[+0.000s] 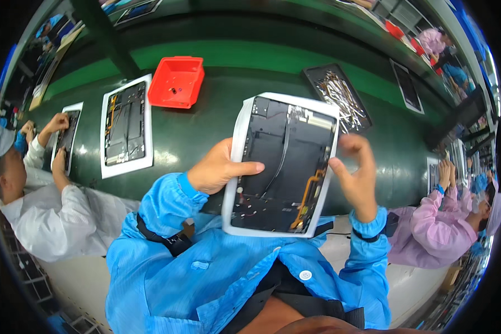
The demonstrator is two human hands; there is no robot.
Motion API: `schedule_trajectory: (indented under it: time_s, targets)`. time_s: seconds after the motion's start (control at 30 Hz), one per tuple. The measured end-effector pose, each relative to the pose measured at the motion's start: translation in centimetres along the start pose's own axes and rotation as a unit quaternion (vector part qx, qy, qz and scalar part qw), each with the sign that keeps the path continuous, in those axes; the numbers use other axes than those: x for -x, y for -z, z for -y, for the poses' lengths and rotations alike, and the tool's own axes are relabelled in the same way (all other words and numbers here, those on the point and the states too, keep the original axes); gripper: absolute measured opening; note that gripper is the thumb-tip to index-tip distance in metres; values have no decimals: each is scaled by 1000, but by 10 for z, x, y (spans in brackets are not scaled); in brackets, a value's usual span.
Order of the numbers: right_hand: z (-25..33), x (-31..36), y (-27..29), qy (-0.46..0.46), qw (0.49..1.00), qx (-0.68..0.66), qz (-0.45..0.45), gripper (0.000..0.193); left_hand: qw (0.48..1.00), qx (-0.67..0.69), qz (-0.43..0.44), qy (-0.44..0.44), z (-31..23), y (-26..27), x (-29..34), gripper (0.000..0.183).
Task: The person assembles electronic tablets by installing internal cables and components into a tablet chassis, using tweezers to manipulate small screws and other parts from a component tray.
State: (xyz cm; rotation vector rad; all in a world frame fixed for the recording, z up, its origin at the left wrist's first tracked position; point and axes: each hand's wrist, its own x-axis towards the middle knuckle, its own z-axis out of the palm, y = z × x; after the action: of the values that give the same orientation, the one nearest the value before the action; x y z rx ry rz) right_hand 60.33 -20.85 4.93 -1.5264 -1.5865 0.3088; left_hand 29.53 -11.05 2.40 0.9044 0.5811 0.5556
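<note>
and we're gripping a rectangular black tablet with bared circuitry on white backing, left hand clamping its left edge before our blue smock; we're holding our right hand open-fingered, just beside its right edge!

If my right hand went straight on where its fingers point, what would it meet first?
Likely the right edge of the opened device; depth is unclear, so your right hand may be touching it.
</note>
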Motion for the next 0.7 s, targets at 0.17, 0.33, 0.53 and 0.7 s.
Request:
schedule_trajectory:
  time_s: [0.17, 0.33, 0.53, 0.7]
  targets:
    - [85, -75, 17, 310, 915, 205, 157, 101, 941, -278, 174, 88, -46, -23, -29, 54]
    - [90, -123, 20, 110, 781, 163, 593, 69, 872, -412, 261, 32, -57, -59, -50, 34]
    - [-26, -89, -3, 2, 883, -27, 468, 31, 794, -559, -74, -226, -101, -32, -1, 67]
    - [-59, -40, -68, -311, 871, -309, 222, 31, 745, -596, -151, -260, -54, -7, 38, 86]
